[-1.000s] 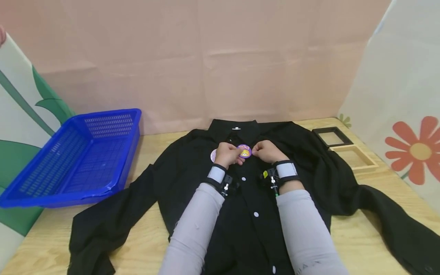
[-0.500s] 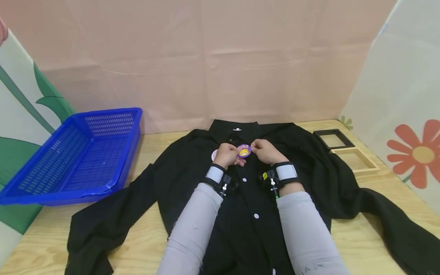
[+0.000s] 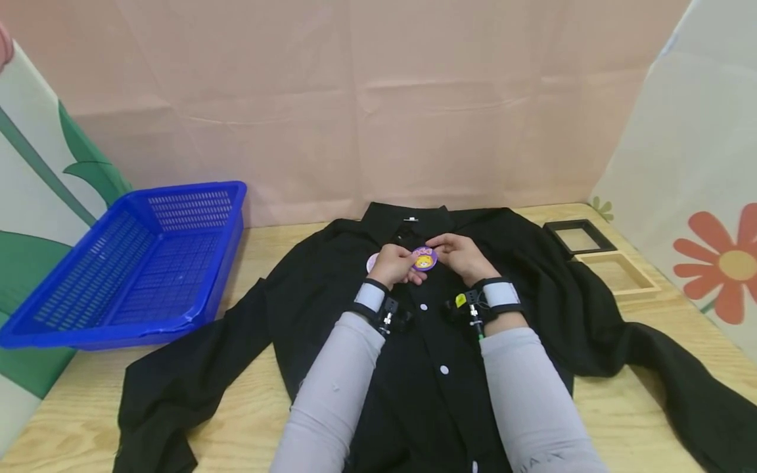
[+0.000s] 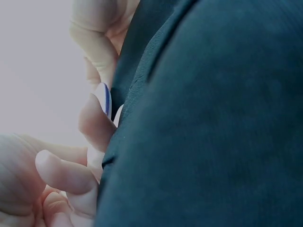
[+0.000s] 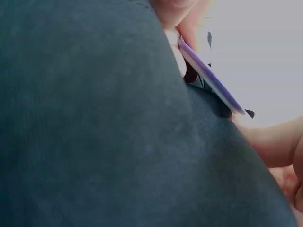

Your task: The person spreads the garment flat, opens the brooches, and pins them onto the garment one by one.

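Observation:
My left hand (image 3: 393,265) pinches a round purple pin badge (image 3: 424,259) with a yellow bear on it by its left edge. At the badge's upper right edge, my right hand (image 3: 464,257) touches it with extended fingertips. Under both hands a black button-up shirt (image 3: 437,420) lies spread out, collar away from me. Edge-on, the badge (image 5: 213,80) stands close over the cloth in the right wrist view. A paler round badge (image 3: 371,262) lies on the shirt, partly hidden by my left hand.
A blue plastic basket (image 3: 230,263) stands at the left on the wooden table (image 3: 248,420). To the right, beside the shirt's shoulder, are a black frame (image 3: 602,246) and a light wooden frame (image 3: 641,290). A pink backdrop (image 3: 296,98) rises behind the table.
My right hand has opened out and moved from the badge's right side to its upper right edge. My left hand keeps its pinch on the badge.

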### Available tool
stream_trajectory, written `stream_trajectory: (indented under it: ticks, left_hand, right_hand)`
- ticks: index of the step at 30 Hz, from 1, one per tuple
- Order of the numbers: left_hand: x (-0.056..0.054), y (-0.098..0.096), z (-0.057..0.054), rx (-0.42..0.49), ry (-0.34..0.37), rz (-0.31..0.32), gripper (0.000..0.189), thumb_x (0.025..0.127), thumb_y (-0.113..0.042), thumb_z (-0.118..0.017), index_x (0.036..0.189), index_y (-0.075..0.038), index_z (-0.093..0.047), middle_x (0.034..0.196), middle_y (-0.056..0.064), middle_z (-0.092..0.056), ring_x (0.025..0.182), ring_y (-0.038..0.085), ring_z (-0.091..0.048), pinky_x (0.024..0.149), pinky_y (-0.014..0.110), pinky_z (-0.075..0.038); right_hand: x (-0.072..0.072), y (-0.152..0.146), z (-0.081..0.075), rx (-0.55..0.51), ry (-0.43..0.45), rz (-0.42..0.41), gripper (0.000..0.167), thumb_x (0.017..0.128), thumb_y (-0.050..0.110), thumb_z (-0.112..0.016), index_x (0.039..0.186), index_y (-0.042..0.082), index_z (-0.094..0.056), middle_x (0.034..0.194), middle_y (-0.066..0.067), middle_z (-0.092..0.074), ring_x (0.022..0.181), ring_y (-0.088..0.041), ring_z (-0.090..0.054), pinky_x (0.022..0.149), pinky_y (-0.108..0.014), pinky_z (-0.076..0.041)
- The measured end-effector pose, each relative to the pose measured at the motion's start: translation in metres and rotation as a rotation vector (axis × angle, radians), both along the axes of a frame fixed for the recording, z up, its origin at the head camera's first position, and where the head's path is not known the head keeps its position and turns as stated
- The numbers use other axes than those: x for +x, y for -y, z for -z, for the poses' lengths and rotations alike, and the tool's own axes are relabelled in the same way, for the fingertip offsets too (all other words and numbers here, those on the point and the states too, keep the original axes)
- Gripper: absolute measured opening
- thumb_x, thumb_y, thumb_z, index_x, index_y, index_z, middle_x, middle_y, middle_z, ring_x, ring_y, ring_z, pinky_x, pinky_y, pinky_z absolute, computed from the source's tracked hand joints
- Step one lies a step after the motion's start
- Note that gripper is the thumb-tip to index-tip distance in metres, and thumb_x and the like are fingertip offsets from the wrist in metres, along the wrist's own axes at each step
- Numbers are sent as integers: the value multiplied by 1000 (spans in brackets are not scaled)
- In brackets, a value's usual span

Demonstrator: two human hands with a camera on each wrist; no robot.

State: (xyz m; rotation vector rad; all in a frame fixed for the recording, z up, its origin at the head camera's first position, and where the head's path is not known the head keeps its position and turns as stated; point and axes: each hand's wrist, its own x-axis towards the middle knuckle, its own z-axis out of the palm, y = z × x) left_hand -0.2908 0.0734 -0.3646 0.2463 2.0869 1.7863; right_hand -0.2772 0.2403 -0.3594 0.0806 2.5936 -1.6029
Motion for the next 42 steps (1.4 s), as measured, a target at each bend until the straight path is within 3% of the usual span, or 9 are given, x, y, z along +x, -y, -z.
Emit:
stream_trajectory:
  ticks: [7, 15, 24, 28, 31, 35, 39, 42]
  left_hand:
    - [3, 2, -4, -11, -14, 12, 28, 103, -5, -47, 108, 17, -63, 98, 36, -68, 42, 3, -57, 41, 11, -32]
    - [-1, 4, -2, -14, -33, 25, 29, 104, -7, -47, 109, 15, -64, 99, 34, -68, 45, 2, -58, 42, 11, -33]
    - [-4, 6, -1, 9, -18, 34, 28, 104, -9, -47, 110, 14, -63, 100, 35, -68, 44, 3, -58, 42, 12, -34]
    - [-3, 4, -2, 19, -19, 31, 27, 104, -8, -47, 108, 14, -62, 87, 30, -72, 43, 3, -57, 42, 13, -34]
    - [-2, 4, -3, 20, -24, 22, 27, 104, -8, -47, 107, 14, -62, 72, 19, -70, 43, 4, -57, 42, 13, -34]
    - [-2, 3, -2, 33, -23, 18, 27, 104, -8, -47, 106, 14, -63, 67, 15, -68, 43, 4, -57, 42, 13, -35]
    - [-2, 2, -2, 24, -23, 14, 27, 104, -8, -47, 108, 14, -63, 79, 26, -72, 44, 4, -58, 43, 13, -35]
    - [-2, 1, -4, 9, -29, 8, 27, 104, -8, -48, 111, 13, -63, 97, 34, -70, 45, 4, -58, 43, 13, -35]
  right_hand:
    - [-3, -1, 3, 16, -30, -28, 33, 96, -6, -50, 129, -4, -57, 113, -22, -64, 92, -19, -57, 78, -20, -48]
    - [-5, -2, 2, 132, -10, -26, 30, 100, 3, -52, 128, -5, -58, 120, -25, -62, 99, -27, -56, 84, -29, -46]
    - [-7, -2, 0, 222, -40, -71, 29, 97, 3, -55, 124, -6, -62, 121, -25, -60, 101, -30, -53, 84, -33, -44]
    - [-7, -1, 1, 225, -38, -74, 28, 96, 4, -58, 122, -6, -63, 121, -25, -61, 103, -31, -52, 86, -34, -43]
    - [-8, -1, 2, 213, -33, -63, 27, 95, 3, -59, 121, -6, -64, 120, -24, -62, 103, -30, -52, 86, -33, -43]
    - [-9, -1, 4, 178, -10, -41, 28, 96, 3, -60, 121, -6, -64, 121, -24, -62, 103, -29, -51, 86, -31, -43]
    - [-7, 0, 3, 128, 0, -25, 27, 95, 2, -61, 120, -8, -64, 119, -23, -62, 101, -26, -51, 85, -29, -43]
    - [-6, 0, 1, 90, -12, -22, 26, 94, 0, -62, 118, -10, -63, 116, -22, -63, 99, -24, -52, 83, -27, -44]
